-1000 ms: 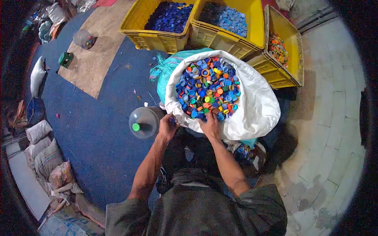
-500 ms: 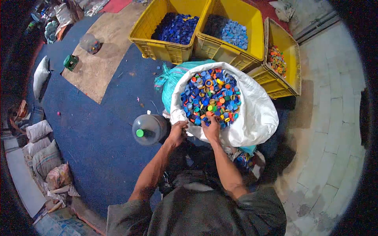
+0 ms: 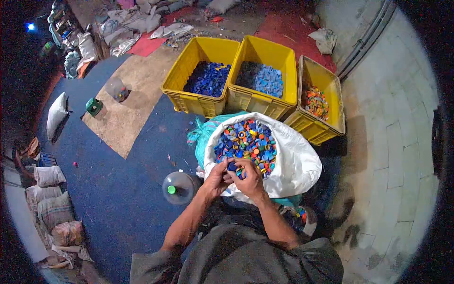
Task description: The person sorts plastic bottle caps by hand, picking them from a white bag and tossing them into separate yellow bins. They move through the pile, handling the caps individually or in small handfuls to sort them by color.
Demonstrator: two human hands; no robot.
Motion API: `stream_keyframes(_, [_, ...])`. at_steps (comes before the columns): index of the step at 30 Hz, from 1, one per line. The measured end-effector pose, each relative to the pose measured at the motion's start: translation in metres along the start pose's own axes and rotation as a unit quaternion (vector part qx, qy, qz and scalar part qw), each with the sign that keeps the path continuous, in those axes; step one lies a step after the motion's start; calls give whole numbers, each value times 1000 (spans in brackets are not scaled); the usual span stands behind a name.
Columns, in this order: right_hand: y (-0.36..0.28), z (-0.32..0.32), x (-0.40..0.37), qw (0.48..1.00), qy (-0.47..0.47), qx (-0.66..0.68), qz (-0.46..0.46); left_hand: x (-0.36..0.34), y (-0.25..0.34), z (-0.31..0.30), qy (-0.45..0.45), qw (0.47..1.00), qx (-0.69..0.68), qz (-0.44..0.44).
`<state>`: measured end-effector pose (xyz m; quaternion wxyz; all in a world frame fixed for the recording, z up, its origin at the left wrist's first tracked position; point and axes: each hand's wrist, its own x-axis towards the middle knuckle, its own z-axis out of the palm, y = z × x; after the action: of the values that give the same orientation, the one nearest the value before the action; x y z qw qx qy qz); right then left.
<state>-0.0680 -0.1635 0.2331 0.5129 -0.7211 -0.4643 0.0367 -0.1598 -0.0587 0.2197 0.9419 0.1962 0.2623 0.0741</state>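
A white sack (image 3: 297, 163) lies open in front of me, full of mixed bottle caps (image 3: 247, 137). Over its near edge my left hand (image 3: 216, 179) and my right hand (image 3: 248, 178) are close together, fingers closed around dark blue caps (image 3: 231, 166). Which hand bears each cap is hard to tell, as the fingers overlap them. A teal sack (image 3: 204, 137) sits against the white one on the left. Beside my left forearm is a clear plastic jug (image 3: 182, 187) with a green cap.
Behind the sack stand three yellow crates: one (image 3: 196, 102) with dark blue caps, one (image 3: 259, 103) with light blue caps, one (image 3: 318, 127) with orange and mixed caps. A green container (image 3: 94, 107) and another clear jug (image 3: 116, 90) lie at left. A wall rises on the right.
Both hands have come together and lifted from the sack's edge, now with dark blue caps between the fingers. The view has tilted up, showing more of the floor behind the crates.
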Motion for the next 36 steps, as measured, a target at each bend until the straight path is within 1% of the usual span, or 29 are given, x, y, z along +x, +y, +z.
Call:
stream_keyframes(2, [-23, -15, 12, 999, -17, -13, -29, -3, -3, 2, -2, 999, -39, 6])
stream_keyframes(5, [-43, -30, 18, 995, 10, -72, -75, -20, -1, 26, -55, 997, -44, 45])
stream_keyframes(6, [-45, -33, 17, 996, 4, -71, -49, -19, -3, 27, -34, 997, -45, 48])
stream_keyframes(9, [-56, -46, 17, 999, -21, -48, 5, -26, -7, 36, -71, 995, -41, 60])
stream_keyframes(12, [-52, -49, 15, 996, 3, -86, -11, -27, -15, 38, -47, 996, -59, 52])
stream_keyframes(15, [-56, -57, 14, 995, -30, -91, -31, -30, -16, 44, -57, 994, -64, 62])
stream_keyframes(18, [-56, -57, 9, 994, -36, -101, -31, -29, -19, 53, -10, 994, -36, 105])
stream_keyframes(21, [-54, -56, 9, 994, -30, -101, -27, -27, -23, 47, -23, 987, 26, 159])
stream_keyframes(24, [-59, -66, 19, 993, -80, -15, 90, -26, -22, 40, -18, 980, 98, 173])
stream_keyframes(27, [-51, -72, 24, 991, -87, 45, 91, -18, -24, 38, -28, 964, 157, 212])
stream_keyframes(28, [-39, -70, 23, 997, -73, 15, 20, -19, -22, 42, -23, 964, 165, 209])
stream_keyframes(30, [-25, -64, 18, 997, -60, 35, -23, -23, -19, 49, -9, 962, 179, 204])
stream_keyframes(31, [-22, -63, 15, 997, -53, 44, -45, -21, -20, 51, -18, 965, 153, 213])
stream_keyframes(32, [-25, -61, 10, 995, -36, 97, 14, -18, -22, 55, -27, 966, 127, 221])
stream_keyframes(33, [-25, -61, 7, 992, -18, 118, 29, -16, -23, 58, -37, 967, 101, 230])
stream_keyframes(35, [-24, -61, 1, 985, 16, 164, 60, -17, -22, 61, -33, 965, 131, 226])
stream_keyframes(36, [-25, -63, 1, 984, 22, 168, 51, -18, -21, 64, -31, 963, 147, 223])
